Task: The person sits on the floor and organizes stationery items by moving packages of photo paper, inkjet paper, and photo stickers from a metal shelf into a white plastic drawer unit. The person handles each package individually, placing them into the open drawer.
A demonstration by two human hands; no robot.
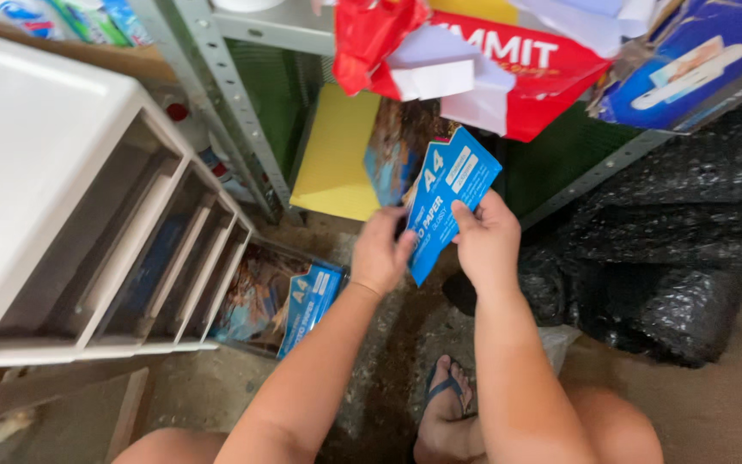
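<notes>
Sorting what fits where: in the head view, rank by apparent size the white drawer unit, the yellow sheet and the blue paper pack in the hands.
1. white drawer unit, though nearest the camera
2. yellow sheet, partly hidden
3. blue paper pack

Both hands point(435, 245) are holding a flat blue paper pack point(448, 198) with white patches. A second blue pack point(307, 305) is lying on the floor beside the white drawers. A red and white wrapper point(526, 73) and a blue box point(697, 60) are sitting on the shelf's edge.
</notes>
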